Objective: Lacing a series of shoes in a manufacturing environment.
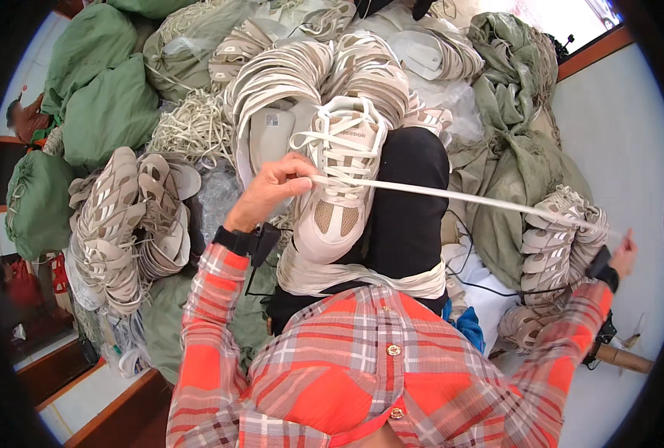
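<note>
A beige and white sneaker [330, 222] rests on my lap with its toe toward me, a white lace crossing its lower eyelets and a looser loop near the tongue. My left hand [276, 188] is at the shoe's left side, thumb and fingers pinched on the flat shoelace [451, 193]. From there the lace runs taut far out to the right. At its other end my right hand [625, 255] is closed, blurred by motion, with the arm stretched wide. A bundle of loose laces [309, 278] lies across my thighs.
Stacked shoe uppers [276, 82] stand just beyond the sneaker. More stacks of uppers [112, 224] sit at the left, and others [548, 243] at the right near my right arm. Green sacks [112, 112] and a heap of laces [194, 127] lie behind. A black cable [489, 290] crosses at the right.
</note>
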`<state>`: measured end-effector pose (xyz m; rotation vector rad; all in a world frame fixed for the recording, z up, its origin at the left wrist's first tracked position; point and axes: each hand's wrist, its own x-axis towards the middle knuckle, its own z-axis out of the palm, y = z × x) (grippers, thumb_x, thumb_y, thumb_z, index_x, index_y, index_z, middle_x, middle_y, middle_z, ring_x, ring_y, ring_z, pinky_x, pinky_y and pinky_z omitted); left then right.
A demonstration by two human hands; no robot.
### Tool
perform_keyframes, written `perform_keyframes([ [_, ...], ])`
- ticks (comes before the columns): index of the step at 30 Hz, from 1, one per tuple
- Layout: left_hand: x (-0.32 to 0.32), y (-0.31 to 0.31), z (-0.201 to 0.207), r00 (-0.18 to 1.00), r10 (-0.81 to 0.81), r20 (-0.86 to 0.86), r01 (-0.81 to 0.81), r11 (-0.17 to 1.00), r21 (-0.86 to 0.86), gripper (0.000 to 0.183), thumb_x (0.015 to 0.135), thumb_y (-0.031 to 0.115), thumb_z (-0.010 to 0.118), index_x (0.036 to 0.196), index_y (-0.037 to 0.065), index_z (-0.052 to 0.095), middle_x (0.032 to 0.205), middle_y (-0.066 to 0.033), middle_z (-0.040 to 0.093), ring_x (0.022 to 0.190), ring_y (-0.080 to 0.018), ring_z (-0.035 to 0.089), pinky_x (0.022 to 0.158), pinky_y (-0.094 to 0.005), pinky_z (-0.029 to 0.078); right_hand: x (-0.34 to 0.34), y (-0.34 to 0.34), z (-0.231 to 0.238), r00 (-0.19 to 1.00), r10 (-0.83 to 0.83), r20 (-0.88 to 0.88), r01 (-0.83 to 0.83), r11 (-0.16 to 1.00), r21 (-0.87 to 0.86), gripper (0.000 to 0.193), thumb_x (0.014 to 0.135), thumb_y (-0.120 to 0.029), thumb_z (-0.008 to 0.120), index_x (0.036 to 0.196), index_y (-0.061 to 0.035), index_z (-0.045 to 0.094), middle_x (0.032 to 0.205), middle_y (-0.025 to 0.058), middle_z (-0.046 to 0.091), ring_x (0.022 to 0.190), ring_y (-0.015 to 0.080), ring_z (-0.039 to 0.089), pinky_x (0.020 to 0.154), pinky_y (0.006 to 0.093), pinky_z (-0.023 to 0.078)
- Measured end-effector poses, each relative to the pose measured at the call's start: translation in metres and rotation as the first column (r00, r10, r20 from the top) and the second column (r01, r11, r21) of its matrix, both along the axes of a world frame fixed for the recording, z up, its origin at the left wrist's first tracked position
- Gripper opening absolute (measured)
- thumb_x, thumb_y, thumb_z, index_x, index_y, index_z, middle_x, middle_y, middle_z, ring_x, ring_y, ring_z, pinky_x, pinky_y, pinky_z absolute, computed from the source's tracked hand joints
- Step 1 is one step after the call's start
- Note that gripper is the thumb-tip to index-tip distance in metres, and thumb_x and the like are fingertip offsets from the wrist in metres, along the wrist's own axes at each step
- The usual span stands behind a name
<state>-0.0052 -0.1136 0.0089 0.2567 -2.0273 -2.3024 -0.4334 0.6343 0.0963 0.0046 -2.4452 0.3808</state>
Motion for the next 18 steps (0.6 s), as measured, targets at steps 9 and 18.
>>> perform_keyframes([
  [9,-0.008,0.039,0.001,0.947,0.316,0.051,-0.291,0.917,-0.272,0.034,0.081,0.004,0.065,0.111,0.005,0.051,0.074,0.0049,0.047,0.062,-0.0037,0.043,0.054,-0.0175,0.035,0.059,-0.225,-0.068,0.711,0.683,0.166,-0.375,0.569,-0.732,0.043,0.081,-0.004,0.050,0.123,0.0048,0.050,0.111,0.0125,0.060,0.098,0.0211,0.058,0.085,0.0327,0.048],
  [18,-0.026,0.052,0.036,0.988,0.121,0.092,-0.024,0.720,-0.694,0.018,0.086,0.007,0.059,0.104,0.006,0.055,0.054,-0.0022,0.046,0.049,-0.0085,0.044,0.046,-0.0274,0.033,0.281,-0.537,-0.068,0.285,0.909,0.303,-0.937,0.331,-0.112,0.008,0.065,-0.004,0.058,0.072,-0.0060,0.056,0.073,0.0080,0.054,0.077,0.0258,0.053,0.070,0.0378,0.041],
])
